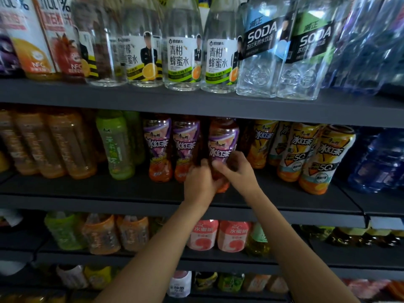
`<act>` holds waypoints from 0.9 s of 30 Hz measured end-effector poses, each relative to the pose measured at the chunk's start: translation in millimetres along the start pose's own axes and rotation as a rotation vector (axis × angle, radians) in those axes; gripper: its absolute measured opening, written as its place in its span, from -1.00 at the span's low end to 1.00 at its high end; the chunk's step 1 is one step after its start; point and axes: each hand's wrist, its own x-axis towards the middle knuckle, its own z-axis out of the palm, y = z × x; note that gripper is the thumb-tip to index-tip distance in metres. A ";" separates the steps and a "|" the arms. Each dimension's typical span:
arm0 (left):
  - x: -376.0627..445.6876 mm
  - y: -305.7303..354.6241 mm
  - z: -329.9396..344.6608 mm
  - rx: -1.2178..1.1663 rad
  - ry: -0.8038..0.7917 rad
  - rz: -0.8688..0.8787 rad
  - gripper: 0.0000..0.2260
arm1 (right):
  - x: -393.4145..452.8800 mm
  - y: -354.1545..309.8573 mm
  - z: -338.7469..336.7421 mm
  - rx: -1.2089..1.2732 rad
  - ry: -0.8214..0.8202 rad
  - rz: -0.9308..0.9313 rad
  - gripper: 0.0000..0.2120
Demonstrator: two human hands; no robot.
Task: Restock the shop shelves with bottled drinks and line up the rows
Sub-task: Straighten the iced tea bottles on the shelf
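Note:
Both my hands are on one purple-labelled iced tea bottle (223, 141) standing near the front of the middle shelf (109, 201). My left hand (200, 182) wraps its lower left side and covers its base. My right hand (237, 169) grips its lower right side with curled fingers. Two matching purple-labelled bottles (172, 147) stand just to its left, a little further back. To its right is a row of yellow-labelled iced tea bottles (310, 154).
Green tea (115, 145) and orange drink bottles (54, 143) fill the middle shelf's left; blue water bottles (380, 160) stand at far right. Honey water (181, 57) and soda bottles (282, 51) line the shelf above. Pink-labelled bottles (218, 235) sit below.

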 end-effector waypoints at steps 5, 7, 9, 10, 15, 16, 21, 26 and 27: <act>-11.8 -21.3 -8.4 -0.122 0.135 0.028 -0.57 | 12.2 4.6 3.4 -0.304 0.106 -0.131 -0.50; -16.6 -35.8 -15.5 -0.154 0.277 -0.010 -0.60 | 10.8 4.5 4.3 -0.302 0.107 -0.157 -0.50; -12.0 -40.4 -17.6 -0.151 0.317 -0.087 -0.53 | 6.8 2.0 5.1 -0.274 0.114 -0.166 -0.49; -6.8 -38.8 -16.4 -0.134 0.300 -0.110 -0.47 | 5.1 0.5 5.5 -0.256 0.118 -0.166 -0.49; 11.9 -26.1 -11.8 -0.076 0.262 -0.178 -0.48 | 1.4 -3.0 4.4 -0.271 0.088 -0.180 -0.51; 12.8 -25.6 -13.0 -0.068 0.262 -0.190 -0.50 | 1.8 -3.3 4.3 -0.275 0.076 -0.184 -0.52; 12.8 -25.8 -16.4 -0.103 0.264 -0.208 -0.48 | 2.2 -8.8 4.7 -0.306 0.000 -0.134 -0.53; 8.9 -22.4 -18.2 -0.134 0.275 -0.201 -0.48 | 0.4 -20.2 5.3 -0.281 -0.045 -0.022 -0.52; 8.2 -21.8 -18.9 -0.136 0.274 -0.203 -0.48 | -3.4 -22.3 8.5 -0.275 -0.019 -0.004 -0.51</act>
